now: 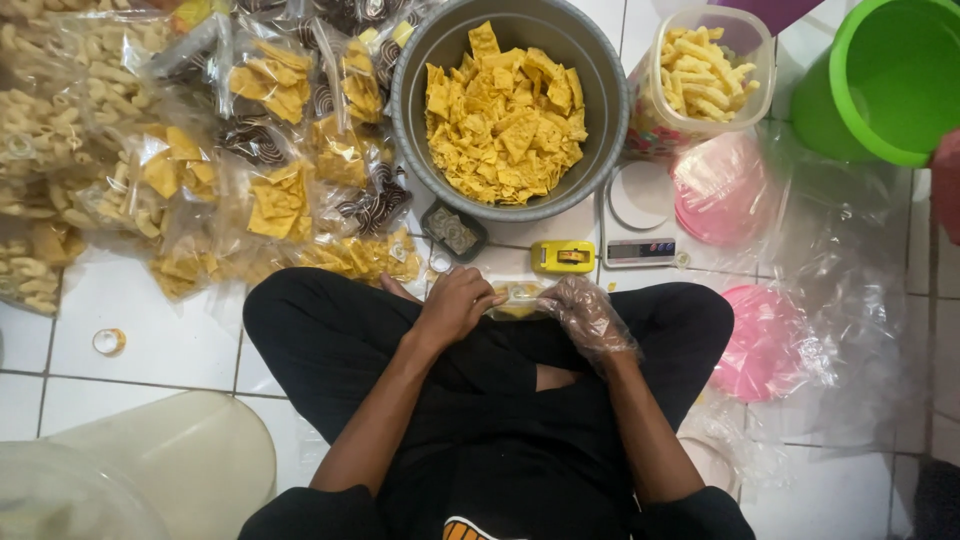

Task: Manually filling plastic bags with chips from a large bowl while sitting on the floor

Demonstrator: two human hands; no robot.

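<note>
while the person sat cross-legged on the tiled floor [170, 345], both hands met just below the big grey pot [505, 105] of yellow chips [505, 125], over a small clear bag of chips [517, 299] held in the lap. the left hand [455, 305], bare, had its fingers curled together and clamped on the left end of the bag; the right hand [588, 315], inside a thin plastic glove, had its fingers bent around the right end, though how tightly they pinched could not be told through the glove. judged from this, the step in hand was closing a filled bag, and the next move would call for a firm grip on the mouth so no chips spill, then a reach for the yellow tape dispenser [562, 257] lying just below the pot's rim, beside a small white scale [640, 251]. left of the pot lay a heap of packed snack bags [270, 150]; right of the pot stood a clear jar of pale sticks [700, 80], a green bucket [885, 80] farther right, and pink lids [720, 190] under loose plastic
</note>
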